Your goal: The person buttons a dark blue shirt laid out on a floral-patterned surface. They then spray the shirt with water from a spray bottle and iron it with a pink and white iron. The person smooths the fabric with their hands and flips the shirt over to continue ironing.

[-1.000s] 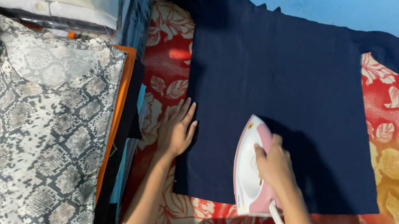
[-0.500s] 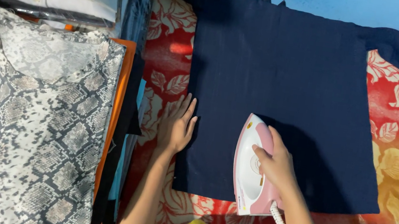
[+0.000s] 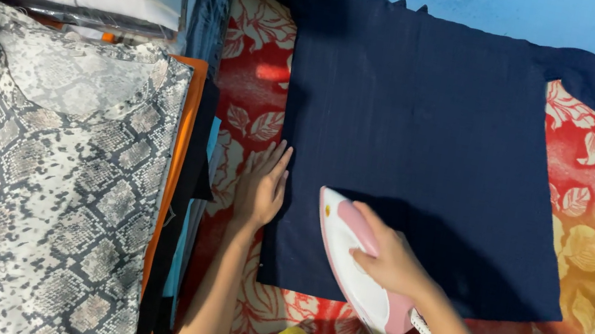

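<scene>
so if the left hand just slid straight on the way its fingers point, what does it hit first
The left hand points up and slightly right along the red floral cover. Its fingertips already sit at the navy cloth's left edge, so it would likely meet that edge first; otherwise the path looks free.

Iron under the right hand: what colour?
The iron is white with pink, clearest in the head view; the right hand grips it.

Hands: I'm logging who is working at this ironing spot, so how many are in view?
2. The left hand lies flat at the navy cloth's left edge; the right hand grips the pink-and-white iron on its lower part.
</scene>
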